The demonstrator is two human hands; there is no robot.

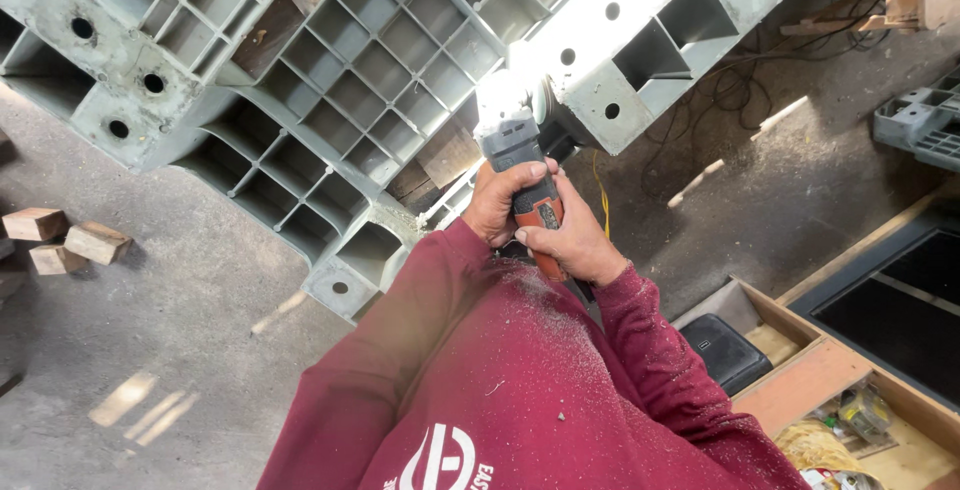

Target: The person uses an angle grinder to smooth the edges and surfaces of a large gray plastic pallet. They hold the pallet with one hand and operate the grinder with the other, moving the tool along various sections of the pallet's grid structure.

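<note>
Both hands, left hand [500,202] and right hand [572,242], grip the orange-and-grey angle grinder [522,165] tight, its head against the grey plastic pallet [390,60]; it looks heavy and stiff, best held by the body.

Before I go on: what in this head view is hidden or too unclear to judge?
- Grinder disc: washed out by glare where it meets the grey plastic pallet; contact point unreadable.
- Left hand and right hand: both wrap the tool body, covering its switch.
- Pallet: cut off by the top and left edges.
- Wooden box contents: cut off at the bottom edge, too small to tell.
</note>
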